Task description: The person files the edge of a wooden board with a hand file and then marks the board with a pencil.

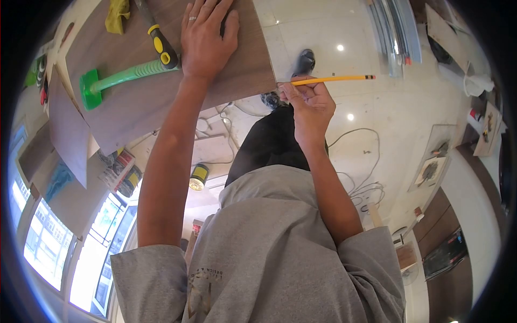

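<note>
My left hand [207, 43] lies flat on a brown wood-grain board [237, 70], fingers stretched out, with a ring on one finger. My right hand [312, 110] pinches a yellow pencil [339, 79]. The pencil's tip end is at the board's near right corner, and its eraser end points right. Left of my left hand, a green mallet [126, 76] rests on the board. A tool with a yellow and black handle [161, 46] lies across the end of the mallet's handle; its far end runs out of view. A yellow cloth [117, 16] sits farther left.
Cables [369, 188] trail over the pale tiled floor [355, 107]. Below the board stands a yellow and black can [198, 176]. Long strips [390, 32] lie at the upper right. Loose panels [67, 129] lean at the left, near bright windows.
</note>
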Available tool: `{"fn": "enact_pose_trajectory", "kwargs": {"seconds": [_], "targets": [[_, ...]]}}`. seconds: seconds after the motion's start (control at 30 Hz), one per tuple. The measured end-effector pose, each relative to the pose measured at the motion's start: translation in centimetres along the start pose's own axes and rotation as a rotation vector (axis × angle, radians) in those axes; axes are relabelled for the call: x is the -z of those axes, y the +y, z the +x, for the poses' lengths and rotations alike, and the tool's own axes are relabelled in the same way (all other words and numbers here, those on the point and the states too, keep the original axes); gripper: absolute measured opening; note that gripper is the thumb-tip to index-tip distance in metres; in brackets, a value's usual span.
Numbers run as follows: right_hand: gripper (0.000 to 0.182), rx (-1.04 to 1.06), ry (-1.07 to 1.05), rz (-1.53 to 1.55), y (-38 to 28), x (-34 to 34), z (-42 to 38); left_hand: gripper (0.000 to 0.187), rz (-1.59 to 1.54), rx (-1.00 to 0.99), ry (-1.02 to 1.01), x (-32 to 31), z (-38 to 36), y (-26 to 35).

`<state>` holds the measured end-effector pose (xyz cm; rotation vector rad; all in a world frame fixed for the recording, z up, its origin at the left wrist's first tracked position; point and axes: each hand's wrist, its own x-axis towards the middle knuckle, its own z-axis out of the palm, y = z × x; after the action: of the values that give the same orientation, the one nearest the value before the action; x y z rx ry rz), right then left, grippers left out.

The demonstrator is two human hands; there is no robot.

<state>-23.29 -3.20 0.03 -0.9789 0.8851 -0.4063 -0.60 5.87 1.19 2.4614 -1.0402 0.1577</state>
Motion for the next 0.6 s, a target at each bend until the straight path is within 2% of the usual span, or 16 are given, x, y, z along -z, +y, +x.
{"fn": "enact_pose_trajectory", "kwargs": {"seconds": [0.6], "targets": [[0.023, -0.026, 0.001, -0.034, -0.5, -0.5, 0.7, 0.046, -0.007, 0.000, -0.008, 0.0, 0.1, -0.1]]}}
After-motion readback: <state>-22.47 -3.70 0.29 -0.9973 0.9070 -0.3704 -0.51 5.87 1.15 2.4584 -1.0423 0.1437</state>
